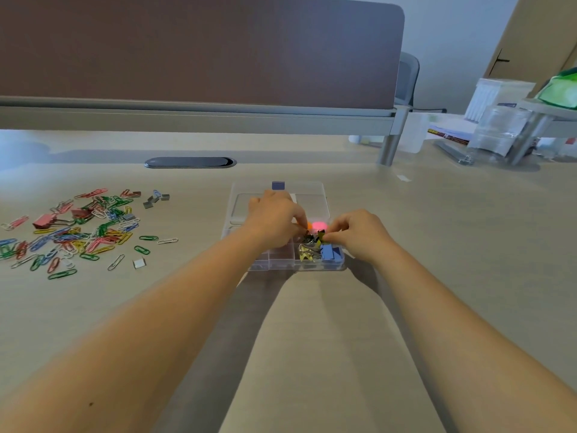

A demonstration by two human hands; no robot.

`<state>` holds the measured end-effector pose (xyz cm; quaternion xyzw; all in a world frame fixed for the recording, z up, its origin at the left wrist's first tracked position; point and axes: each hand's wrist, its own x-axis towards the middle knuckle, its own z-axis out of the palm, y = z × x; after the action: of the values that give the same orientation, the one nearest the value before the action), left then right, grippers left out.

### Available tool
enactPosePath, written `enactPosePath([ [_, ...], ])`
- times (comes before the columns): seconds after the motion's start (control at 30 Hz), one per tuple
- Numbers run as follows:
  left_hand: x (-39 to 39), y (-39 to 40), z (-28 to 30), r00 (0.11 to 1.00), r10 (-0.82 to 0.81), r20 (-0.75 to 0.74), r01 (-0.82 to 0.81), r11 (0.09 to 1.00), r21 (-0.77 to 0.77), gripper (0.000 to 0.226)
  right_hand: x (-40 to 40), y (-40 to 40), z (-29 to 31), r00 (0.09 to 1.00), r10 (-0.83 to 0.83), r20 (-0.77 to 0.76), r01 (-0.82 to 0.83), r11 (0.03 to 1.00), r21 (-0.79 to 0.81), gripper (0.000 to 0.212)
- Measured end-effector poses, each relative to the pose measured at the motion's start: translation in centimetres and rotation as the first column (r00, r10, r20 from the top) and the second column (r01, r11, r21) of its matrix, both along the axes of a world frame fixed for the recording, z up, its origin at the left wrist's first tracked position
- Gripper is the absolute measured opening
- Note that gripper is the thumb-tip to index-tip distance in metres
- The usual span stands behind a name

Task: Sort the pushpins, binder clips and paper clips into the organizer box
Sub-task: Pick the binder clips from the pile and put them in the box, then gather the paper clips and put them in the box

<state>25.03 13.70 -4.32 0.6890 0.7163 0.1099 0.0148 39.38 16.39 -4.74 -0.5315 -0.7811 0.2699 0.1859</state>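
Note:
A clear plastic organizer box [274, 264] lies open at the desk's middle, its lid [312, 201] folded back. Its near right compartment holds blue, yellow and black binder clips [318, 251]. Pink and orange pushpins [317, 225] show in a compartment behind. My left hand [274, 218] reaches over the box, fingertips curled down by the black clips. My right hand [359, 235] pinches a small black and yellow binder clip [321, 237] over the same compartment. What my left fingers hold is hidden. A pile of colourful paper clips [78, 232] with a red binder clip [45, 220] lies at the left.
Small grey clips [156, 200] lie behind the pile and one [139, 263] in front of it. A dark cable grommet [190, 162] sits at the back. A brown divider panel [199, 51] closes off the desk's far side. Clear containers and papers [496, 132] stand at the far right.

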Motion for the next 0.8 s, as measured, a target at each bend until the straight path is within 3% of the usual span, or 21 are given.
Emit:
enactPosePath([
  [0.13, -0.5, -0.3, 0.2, 0.985, -0.001, 0.174, -0.001, 1.000, 0.012, 0.026, -0.2, 0.2, 0.4, 0.999, -0.027, -0.034, 0.029, 0.998, 0.048, 0.011],
  [0.23, -1.8, -1.6, 0.8, 0.920, 0.012, 0.391, -0.023, 1.000, 0.022, 0.026, -1.0, -0.2, 0.9, 0.993, -0.031, -0.113, 0.039, 0.997, 0.074, 0.007],
  [0.33, -4.2, -3.9, 1.4, 0.870, 0.062, 0.490, -0.096, 0.994, 0.045, 0.025, -3.1, -1.3, 1.5, 0.982, 0.014, -0.186, 0.002, 0.996, 0.085, 0.010],
  [0.47, -8.5, -8.2, 1.6, 0.847, 0.149, 0.510, -0.220, 0.972, 0.081, 0.025, -8.1, -3.8, 1.9, 0.964, 0.134, -0.231, -0.110, 0.987, 0.115, 0.007],
  [0.57, -12.3, -11.7, 1.1, 0.823, 0.219, 0.523, -0.303, 0.950, 0.079, 0.027, -12.4, -6.0, 1.4, 0.952, 0.219, -0.216, -0.204, 0.975, 0.087, 0.016],
  [0.8, -21.6, -16.8, -0.1, 0.735, 0.424, 0.529, -0.545, 0.834, 0.090, 0.025, -22.0, -9.1, 0.1, 0.930, 0.303, -0.209, -0.300, 0.953, 0.045, 0.020],
])
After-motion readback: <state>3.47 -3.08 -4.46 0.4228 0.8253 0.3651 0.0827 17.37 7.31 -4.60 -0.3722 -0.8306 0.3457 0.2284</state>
